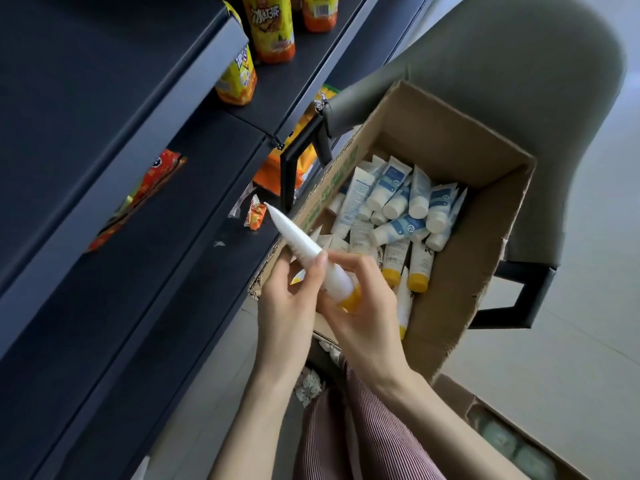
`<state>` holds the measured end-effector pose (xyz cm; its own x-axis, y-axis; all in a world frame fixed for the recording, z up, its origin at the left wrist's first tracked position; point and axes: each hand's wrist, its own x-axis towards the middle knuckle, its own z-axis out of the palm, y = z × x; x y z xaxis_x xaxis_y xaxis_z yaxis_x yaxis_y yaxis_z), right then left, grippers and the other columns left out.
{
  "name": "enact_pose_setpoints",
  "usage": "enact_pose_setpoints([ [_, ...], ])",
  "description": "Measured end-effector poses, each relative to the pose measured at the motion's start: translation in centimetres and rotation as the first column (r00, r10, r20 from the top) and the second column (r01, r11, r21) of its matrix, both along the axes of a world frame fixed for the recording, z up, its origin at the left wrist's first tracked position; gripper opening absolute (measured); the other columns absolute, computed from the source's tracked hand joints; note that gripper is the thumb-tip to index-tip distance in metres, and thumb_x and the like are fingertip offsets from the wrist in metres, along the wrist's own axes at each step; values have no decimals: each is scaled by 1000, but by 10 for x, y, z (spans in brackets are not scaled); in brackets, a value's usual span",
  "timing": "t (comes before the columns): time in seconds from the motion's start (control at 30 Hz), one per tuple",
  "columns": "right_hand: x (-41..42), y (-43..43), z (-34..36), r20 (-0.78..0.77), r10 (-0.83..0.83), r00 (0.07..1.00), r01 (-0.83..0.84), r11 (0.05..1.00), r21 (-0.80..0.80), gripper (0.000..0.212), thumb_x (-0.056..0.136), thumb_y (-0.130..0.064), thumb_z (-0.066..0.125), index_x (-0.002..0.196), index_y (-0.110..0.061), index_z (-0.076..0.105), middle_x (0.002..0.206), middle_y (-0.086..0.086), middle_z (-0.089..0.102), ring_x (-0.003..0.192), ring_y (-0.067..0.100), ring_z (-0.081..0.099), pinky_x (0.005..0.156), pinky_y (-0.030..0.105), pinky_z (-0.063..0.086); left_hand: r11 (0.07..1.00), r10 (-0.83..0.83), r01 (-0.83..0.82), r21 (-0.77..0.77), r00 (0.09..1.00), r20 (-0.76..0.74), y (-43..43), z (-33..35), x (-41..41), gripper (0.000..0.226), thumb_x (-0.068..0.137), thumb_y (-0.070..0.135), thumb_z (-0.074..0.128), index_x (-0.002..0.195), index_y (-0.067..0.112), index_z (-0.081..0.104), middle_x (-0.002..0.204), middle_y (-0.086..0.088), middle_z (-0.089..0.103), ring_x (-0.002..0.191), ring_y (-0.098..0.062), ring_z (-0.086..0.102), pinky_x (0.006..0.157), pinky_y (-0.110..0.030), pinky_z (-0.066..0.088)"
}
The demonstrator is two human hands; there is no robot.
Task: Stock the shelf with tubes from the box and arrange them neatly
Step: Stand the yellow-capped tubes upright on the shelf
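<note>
A white tube with a yellow cap [304, 251] is held above the near corner of the cardboard box [485, 258], its flat end pointing up-left toward the dark shelf [180, 258]. My right hand [360, 306] grips the tube near the cap. My left hand [287, 299] pinches its middle with thumb and fingers. Inside the box lie several more tubes [398, 209], white with blue labels or with yellow caps.
The box rests on a grey chair [519, 64]. Yellow-orange drink bottles [270, 26] stand on an upper shelf. A red snack packet [152, 181] and small wrapped snacks [254, 213] lie on lower shelves. Another carton [502, 434] sits at the lower right.
</note>
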<state>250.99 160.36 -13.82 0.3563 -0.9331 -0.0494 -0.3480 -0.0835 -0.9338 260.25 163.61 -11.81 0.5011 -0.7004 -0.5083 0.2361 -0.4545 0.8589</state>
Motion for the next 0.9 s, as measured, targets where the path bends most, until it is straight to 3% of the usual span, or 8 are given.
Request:
enact_pose_setpoints([
  [0.1,-3,2,2,23,64,998,-64,998,-7,37,79,-4,74,114,-9,61,109,0,63,105,10,59,87,25,48,995,87,-92,-38,988,-128,1,-1,4,18,91,27,59,109,28,63,97,3,73,87,-13,71,63,-19,53],
  [0.27,-11,5,-1,108,170,980,-177,982,63,34,89,-24,65,120,-11,60,123,-2,60,119,11,54,97,25,45,992,114,-121,-25,973,-201,5,-3,13,32,95,21,52,126,18,55,105,-1,71,85,-10,70,59,-19,52],
  [0.43,-21,-8,-26,96,20,995,-45,962,270,24,96,-34,50,113,-22,62,116,-13,62,110,1,57,87,16,47,986,166,-159,47,967,-191,11,-13,23,34,92,13,57,126,17,50,114,-3,68,99,-17,68,63,-22,54],
  [0.5,-28,-19,-48,-5,-58,998,57,939,340,19,96,-30,51,111,-23,61,113,-11,61,105,-1,57,84,17,48,981,190,-180,67,963,-192,12,-17,28,40,88,9,61,126,13,48,116,-8,67,101,-22,67,63,-21,55],
  [0.57,-39,-31,-73,-212,-74,974,143,934,328,22,96,-26,54,116,-20,58,118,-6,57,114,6,52,92,21,44,980,195,-183,78,962,-192,14,-19,33,44,85,8,64,126,11,47,117,-8,66,101,-22,67,62,-20,55],
  [0.7,-63,-56,-112,-563,20,826,196,927,320,47,92,-14,57,136,-5,42,143,16,36,135,30,30,112,40,29,985,169,-159,68,970,-175,18,-22,39,43,84,8,65,124,14,50,112,-1,69,91,-9,69,61,-18,54],
  [0.8,-72,-72,-128,-658,23,752,238,922,304,58,89,-11,57,141,0,33,148,22,26,138,36,22,114,45,23,988,151,-141,69,976,-158,18,-24,41,44,83,10,66,124,15,51,108,3,71,89,-7,70,61,-18,54],
  [0.9,-77,-89,-140,-677,-23,736,329,886,327,62,89,-10,55,142,3,26,146,26,25,136,39,25,114,45,24,989,137,-128,73,979,-152,18,-27,42,42,84,10,66,123,19,52,107,4,71,91,-7,69,62,-18,54],
])
